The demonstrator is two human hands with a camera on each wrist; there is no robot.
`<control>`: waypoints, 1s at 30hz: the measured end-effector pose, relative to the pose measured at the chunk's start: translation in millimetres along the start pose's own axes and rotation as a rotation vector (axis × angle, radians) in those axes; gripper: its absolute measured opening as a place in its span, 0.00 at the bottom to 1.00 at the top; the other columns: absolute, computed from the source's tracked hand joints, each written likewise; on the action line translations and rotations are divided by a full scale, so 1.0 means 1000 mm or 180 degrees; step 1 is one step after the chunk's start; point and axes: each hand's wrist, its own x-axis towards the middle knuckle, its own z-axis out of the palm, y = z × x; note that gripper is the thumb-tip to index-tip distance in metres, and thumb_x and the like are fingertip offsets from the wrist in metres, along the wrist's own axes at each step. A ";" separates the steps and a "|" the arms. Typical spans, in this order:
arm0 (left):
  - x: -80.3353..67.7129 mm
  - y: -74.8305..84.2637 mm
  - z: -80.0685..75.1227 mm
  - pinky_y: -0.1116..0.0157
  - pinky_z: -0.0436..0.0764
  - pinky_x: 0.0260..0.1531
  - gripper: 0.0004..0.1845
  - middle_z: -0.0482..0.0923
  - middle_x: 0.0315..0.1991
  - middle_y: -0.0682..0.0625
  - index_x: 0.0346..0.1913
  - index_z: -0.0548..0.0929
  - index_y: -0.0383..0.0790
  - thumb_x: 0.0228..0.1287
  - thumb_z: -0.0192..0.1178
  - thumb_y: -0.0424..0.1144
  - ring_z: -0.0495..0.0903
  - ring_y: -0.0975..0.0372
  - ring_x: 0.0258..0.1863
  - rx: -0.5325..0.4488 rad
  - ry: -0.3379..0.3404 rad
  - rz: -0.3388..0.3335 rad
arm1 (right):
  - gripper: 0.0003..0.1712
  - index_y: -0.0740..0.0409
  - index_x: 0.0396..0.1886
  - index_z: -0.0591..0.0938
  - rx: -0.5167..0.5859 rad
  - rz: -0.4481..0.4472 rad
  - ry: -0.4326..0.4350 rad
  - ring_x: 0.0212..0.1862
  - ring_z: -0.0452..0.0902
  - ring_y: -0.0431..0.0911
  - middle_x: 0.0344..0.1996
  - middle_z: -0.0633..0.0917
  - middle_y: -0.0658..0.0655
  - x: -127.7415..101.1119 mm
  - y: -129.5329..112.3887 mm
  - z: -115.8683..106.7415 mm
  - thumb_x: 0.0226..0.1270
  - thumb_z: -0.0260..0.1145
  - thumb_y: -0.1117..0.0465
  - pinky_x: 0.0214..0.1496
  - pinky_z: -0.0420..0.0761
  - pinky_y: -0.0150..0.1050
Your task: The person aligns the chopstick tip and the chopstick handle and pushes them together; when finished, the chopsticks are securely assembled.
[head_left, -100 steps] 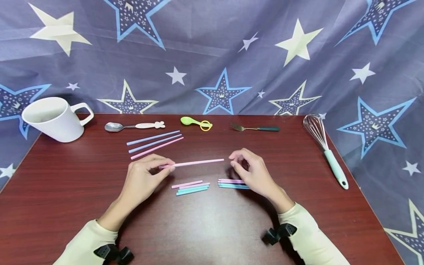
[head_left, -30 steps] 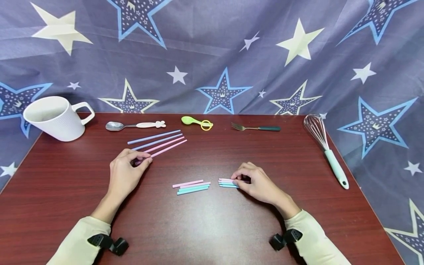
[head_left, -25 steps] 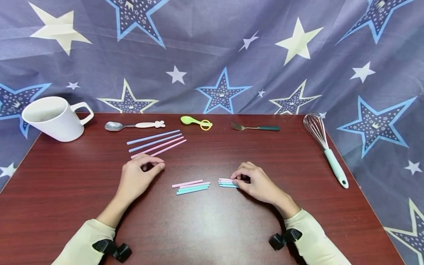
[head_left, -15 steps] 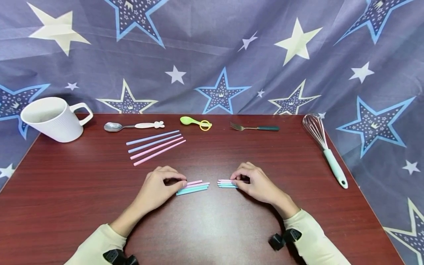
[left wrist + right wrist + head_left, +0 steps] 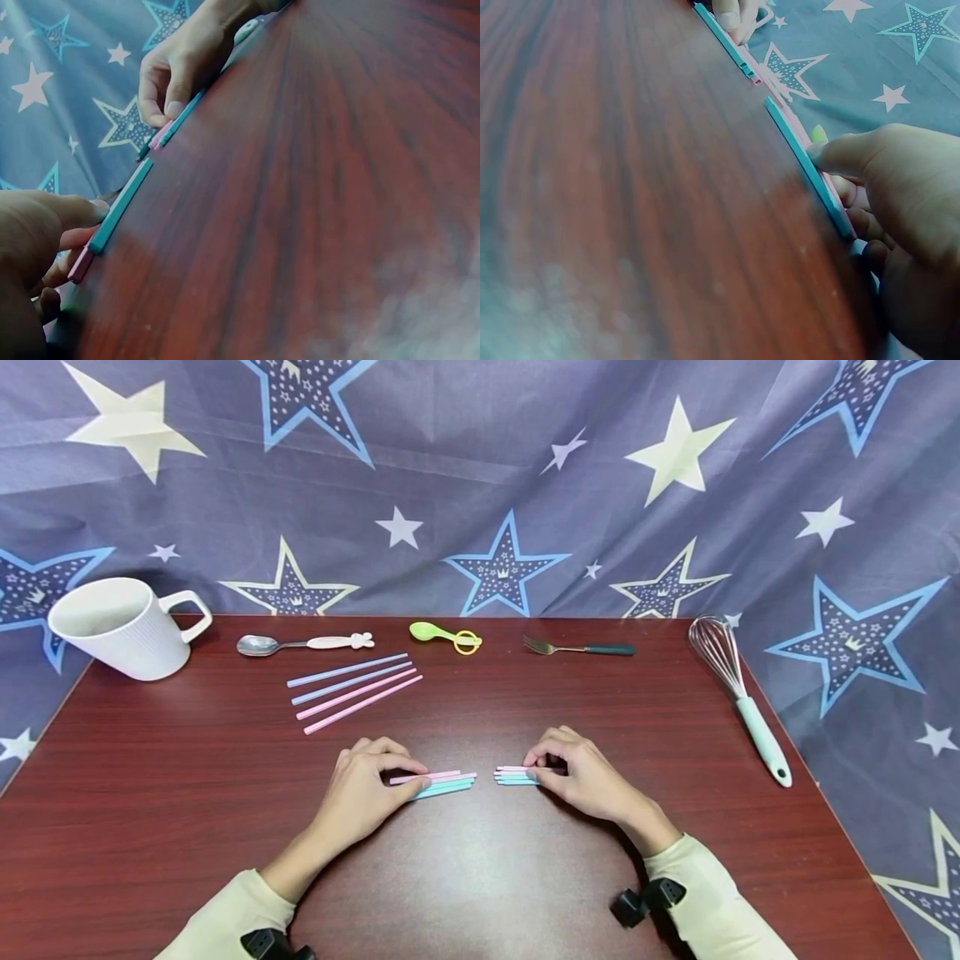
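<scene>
Left hand point(image 5: 367, 785), head: moved from the long sticks point(image 5: 356, 694) to the left short sticks point(image 5: 452, 788), pinching them.
Right hand point(image 5: 581, 777), head: pinches the right short sticks point(image 5: 514, 777).
Left wrist: turquoise before pink.
Right wrist: both groups on the table point(image 5: 630, 187), ends apart.

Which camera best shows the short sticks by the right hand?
The right wrist view: it shows the short sticks close up, one turquoise side plainly exposed. The head view shows mainly their left ends past the right hand; the left wrist view shows them smaller, partly hidden.
</scene>
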 end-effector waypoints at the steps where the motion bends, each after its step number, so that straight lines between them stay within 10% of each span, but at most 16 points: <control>1: 0.000 0.000 0.000 0.61 0.65 0.41 0.07 0.84 0.34 0.62 0.34 0.94 0.56 0.50 0.80 0.43 0.76 0.64 0.39 0.0004 0.0004 -0.0003 | 0.03 0.52 0.36 0.87 0.0002 0.0005 -0.0005 0.36 0.71 0.37 0.30 0.81 0.42 0.000 0.000 0.000 0.64 0.75 0.62 0.38 0.73 0.32; 30: 0.002 0.000 -0.003 0.61 0.65 0.42 0.05 0.86 0.35 0.61 0.33 0.93 0.57 0.54 0.78 0.43 0.78 0.64 0.40 -0.0077 -0.0059 -0.0059 | 0.06 0.51 0.36 0.87 0.0036 -0.0240 0.0182 0.36 0.75 0.37 0.31 0.81 0.45 -0.001 0.004 0.004 0.65 0.74 0.67 0.38 0.77 0.33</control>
